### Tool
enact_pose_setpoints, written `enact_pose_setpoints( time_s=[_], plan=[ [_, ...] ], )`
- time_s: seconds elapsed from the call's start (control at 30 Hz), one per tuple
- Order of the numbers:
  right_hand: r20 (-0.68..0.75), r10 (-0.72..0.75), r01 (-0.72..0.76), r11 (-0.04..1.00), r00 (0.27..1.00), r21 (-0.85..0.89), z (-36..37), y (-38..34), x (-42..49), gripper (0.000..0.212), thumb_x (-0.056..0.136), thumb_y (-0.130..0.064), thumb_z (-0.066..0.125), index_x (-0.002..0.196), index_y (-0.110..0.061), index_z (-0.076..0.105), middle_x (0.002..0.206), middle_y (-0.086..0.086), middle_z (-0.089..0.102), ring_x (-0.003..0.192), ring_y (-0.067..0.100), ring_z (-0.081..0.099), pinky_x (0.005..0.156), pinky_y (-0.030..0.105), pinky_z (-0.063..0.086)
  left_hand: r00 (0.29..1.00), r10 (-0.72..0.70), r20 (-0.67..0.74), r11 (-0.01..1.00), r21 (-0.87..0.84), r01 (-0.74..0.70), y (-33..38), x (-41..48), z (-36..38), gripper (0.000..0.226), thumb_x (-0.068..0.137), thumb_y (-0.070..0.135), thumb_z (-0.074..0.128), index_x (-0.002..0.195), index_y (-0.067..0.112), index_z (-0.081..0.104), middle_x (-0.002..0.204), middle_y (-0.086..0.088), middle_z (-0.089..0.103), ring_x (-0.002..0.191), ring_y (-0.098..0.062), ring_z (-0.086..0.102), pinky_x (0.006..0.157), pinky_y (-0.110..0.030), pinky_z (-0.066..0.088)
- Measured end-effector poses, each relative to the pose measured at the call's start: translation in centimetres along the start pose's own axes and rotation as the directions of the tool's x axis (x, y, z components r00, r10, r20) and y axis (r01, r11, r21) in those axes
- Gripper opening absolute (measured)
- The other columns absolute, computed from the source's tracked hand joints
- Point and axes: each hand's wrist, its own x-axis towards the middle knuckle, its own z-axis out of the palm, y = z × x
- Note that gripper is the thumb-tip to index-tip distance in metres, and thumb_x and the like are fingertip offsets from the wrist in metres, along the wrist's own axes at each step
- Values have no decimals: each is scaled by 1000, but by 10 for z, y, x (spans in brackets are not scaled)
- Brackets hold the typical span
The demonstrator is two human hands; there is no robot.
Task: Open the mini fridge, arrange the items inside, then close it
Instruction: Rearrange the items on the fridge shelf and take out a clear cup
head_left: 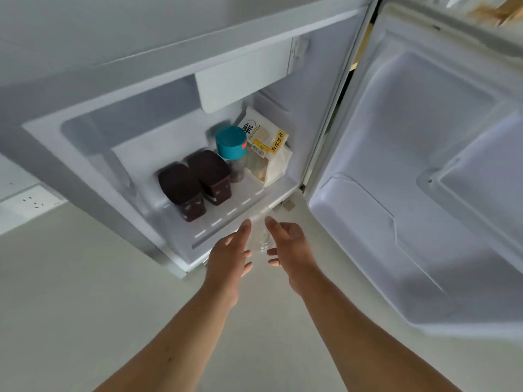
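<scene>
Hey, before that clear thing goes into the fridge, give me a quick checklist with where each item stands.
1. Fridge door fully open: ok.
2. Clear container held between left hand and right hand: ok.
3. Firm grip, fingers wrapped: not ok, palms only flank it.
4. Free space on fridge floor in front: ok.
5. Two dark containers, teal-lidded jar, bread bag set back: ok.
6. Container empty or sealed: cannot tell.

White mini fridge [93, 154] filling upper frame, door [424, 179] swung wide open at right. Inside, centre frame: two dark brown lidded containers [195, 182] side by side, teal-capped jar [231, 144] just beside them, bagged bread [266, 151] upright at right. Clear plastic bottle [259, 230] at lower front edge.
</scene>
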Motion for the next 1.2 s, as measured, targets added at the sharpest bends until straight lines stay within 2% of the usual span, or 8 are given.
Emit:
enact_pose_setpoints(
  time_s=[0.13,0.27,0.43,0.6,0.77,0.97,1.1,1.2],
  plan=[
    [13,14,-14,1000,1000,-11,0,14,-31,67,64,-88,57,104,-34,60,101,-6,71,83,17,74,70,36,65,999,-18,32,1000,-18,18,-16,-24,-21,77,65,82,75,127,37,66,122,18,68,102,-10,74,71,-27,63],
    [20,20,-20,999,1000,-35,5,26,-59,69,64,-89,56,105,-34,60,100,-9,71,82,14,75,72,36,66,999,-28,41,1000,-10,29,-27,-47,-40,71,48,87,79,105,47,68,114,21,70,96,-10,76,72,-29,63],
    [40,56,-55,998,998,-17,21,44,-90,73,65,-86,59,112,-30,61,101,-8,72,81,13,75,72,37,66,997,-44,62,999,10,44,-45,-69,-71,82,59,85,78,125,39,63,121,17,68,106,-13,73,73,-27,63],
    [71,93,-93,996,993,8,51,61,-112,71,65,-83,63,111,-29,61,100,-7,73,78,14,76,65,31,64,996,-70,46,997,12,70,-59,-81,-110,68,63,80,78,116,38,65,122,18,69,104,-12,74,74,-29,63],
    [104,119,-121,993,987,4,95,73,-126,71,67,-81,66,113,-28,62,98,-5,74,79,14,76,66,30,64,996,-90,1,996,-1,90,-71,-79,-158,81,62,77,78,125,30,64,122,14,70,105,-14,73,78,-33,63],
    [123,127,-128,992,984,2,154,75,-136,73,69,-78,64,119,-26,61,114,-6,71,81,13,76,69,30,64,993,-113,20,994,4,113,-71,-60,-216,44,81,67,76,113,38,64,120,15,69,109,-15,71,83,-36,61],
    [129,147,-151,988,981,27,190,74,-135,55,84,-67,69,120,-26,60,118,-6,69,85,14,76,72,31,64,991,-133,14,991,0,133,-67,-41,-245,43,84,63,75,116,35,66,116,14,72,110,-16,70,90,-42,60],
    [125,164,-169,985,979,36,210,72,-128,47,90,-63,69,119,-27,59,117,-6,69,88,16,76,74,32,64,990,-138,10,990,-2,138,-61,-28,-259,45,78,67,76,111,37,67,111,17,74,107,-13,72,81,-36,60]
  ],
)
